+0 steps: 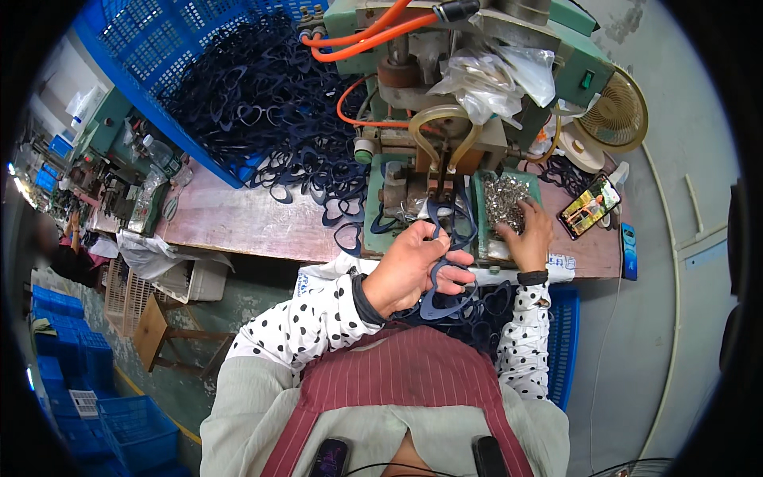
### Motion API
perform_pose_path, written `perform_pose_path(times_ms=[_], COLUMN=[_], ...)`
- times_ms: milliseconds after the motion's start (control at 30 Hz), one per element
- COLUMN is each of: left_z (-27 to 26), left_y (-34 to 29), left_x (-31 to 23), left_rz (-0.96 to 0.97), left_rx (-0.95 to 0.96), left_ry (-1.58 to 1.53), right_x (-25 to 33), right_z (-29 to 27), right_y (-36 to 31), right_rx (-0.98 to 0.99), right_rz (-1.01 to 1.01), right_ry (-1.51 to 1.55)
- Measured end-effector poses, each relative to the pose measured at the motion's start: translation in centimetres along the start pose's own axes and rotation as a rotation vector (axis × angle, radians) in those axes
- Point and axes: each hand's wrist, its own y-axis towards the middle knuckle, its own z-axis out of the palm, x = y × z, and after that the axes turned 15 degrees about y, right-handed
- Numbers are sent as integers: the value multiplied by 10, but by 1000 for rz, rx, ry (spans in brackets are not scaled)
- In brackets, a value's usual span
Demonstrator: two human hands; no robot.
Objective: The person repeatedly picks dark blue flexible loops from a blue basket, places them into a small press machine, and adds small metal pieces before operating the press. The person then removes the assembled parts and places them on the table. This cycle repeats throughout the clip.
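Some navy loops (430, 307) are clamped in your left hand (407, 266), metal bits (502, 200) by your spread right hand (531, 240).

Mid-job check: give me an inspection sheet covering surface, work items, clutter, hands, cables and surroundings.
Surface: pinkish tabletop, worn and scuffed.
Work items: dark blue looped pieces heaped in the blue basket and spilling out; small metal parts beside the green press.
Clutter: lit smartphone, small fan, clear plastic bag.
Hands: left hand holds looped pieces; right hand at the metal parts, grip unclear.
Cables: orange hoses at the press; thin white cable hanging at right.
Surroundings: blue crates and wooden stool at left.
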Motion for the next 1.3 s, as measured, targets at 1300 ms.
perform_pose_path(times_ms=[1300], left_z=[-275], left_y=[78], left_x=[-14], left_rz=[-43], left_rx=[-1055], left_ry=[1263], right_x=[-15], right_z=[17], right_y=[0], right_rx=[-331], right_rz=[-22], right_ry=[146])
